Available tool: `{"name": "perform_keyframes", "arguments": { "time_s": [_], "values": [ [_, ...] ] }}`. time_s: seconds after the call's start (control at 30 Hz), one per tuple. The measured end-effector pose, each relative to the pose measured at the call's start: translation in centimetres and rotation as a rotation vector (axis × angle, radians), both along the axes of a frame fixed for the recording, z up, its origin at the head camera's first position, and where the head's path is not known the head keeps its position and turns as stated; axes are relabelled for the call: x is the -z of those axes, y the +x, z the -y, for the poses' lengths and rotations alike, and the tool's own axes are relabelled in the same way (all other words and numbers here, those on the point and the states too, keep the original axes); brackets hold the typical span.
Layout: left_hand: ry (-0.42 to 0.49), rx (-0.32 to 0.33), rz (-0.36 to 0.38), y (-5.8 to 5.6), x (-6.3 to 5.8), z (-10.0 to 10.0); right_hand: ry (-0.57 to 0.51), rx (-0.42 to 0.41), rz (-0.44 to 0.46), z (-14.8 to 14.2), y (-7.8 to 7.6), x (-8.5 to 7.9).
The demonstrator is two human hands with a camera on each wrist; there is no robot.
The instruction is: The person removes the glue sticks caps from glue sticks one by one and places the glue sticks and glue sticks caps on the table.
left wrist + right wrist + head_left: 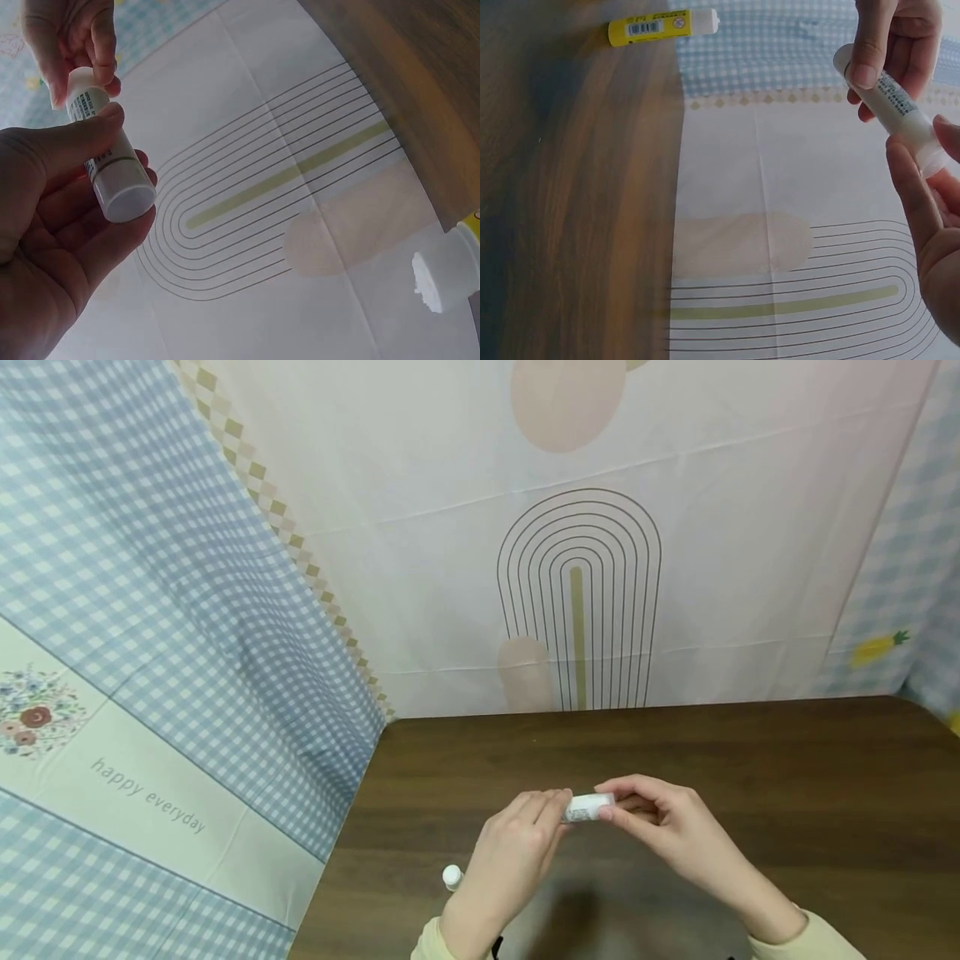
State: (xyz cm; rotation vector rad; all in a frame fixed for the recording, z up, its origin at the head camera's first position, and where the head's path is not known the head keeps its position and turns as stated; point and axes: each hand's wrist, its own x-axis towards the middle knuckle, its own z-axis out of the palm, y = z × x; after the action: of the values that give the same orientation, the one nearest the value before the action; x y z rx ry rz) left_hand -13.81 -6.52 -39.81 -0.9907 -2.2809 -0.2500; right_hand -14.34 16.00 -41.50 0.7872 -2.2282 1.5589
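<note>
A white glue stick (pixel 587 807) with small dark print on its side is held between both hands above the table. My left hand (pixel 517 839) grips it at one end, thumb across the printed barrel (pixel 97 127) in the left wrist view. With thumb and fingertips, my right hand (pixel 675 827) pinches the opposite end, which looks translucent white in the right wrist view. Left of my left hand stands a second glue stick, yellow with a white cap (pixel 452 877). Its yellow barrel with a barcode (pixel 649 28) shows in the right wrist view.
The dark wooden table (pixel 750 760) reaches back to a pale printed cloth (pixel 435 568) hanging behind it. A blue checked curtain (pixel 225 593) hangs along the left edge.
</note>
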Motion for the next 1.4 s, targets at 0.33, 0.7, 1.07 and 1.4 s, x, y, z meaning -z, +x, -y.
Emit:
{"name": "perform_keyframes", "arguments": {
  "time_s": [0.33, 0.7, 1.07, 1.4],
  "values": [
    [0.023, 0.034, 0.059, 0.2, -0.4, 0.6, 0.011, -0.092, -0.204, -0.4, -0.3, 0.1],
    [0.045, 0.047, -0.001, 0.3, -0.5, 0.8, -0.001, -0.039, -0.113, -0.3, -0.1, 0.3],
    [0.018, 0.038, -0.029, 0.4, -0.3, 1.1, 0.016, -0.040, -0.190, 0.1, 0.2, 0.7],
    [0.008, 0.020, -0.019, 0.4, -0.5, 1.3, -0.006, -0.106, -0.210, 0.2, -0.4, 1.0]
  ]
}}
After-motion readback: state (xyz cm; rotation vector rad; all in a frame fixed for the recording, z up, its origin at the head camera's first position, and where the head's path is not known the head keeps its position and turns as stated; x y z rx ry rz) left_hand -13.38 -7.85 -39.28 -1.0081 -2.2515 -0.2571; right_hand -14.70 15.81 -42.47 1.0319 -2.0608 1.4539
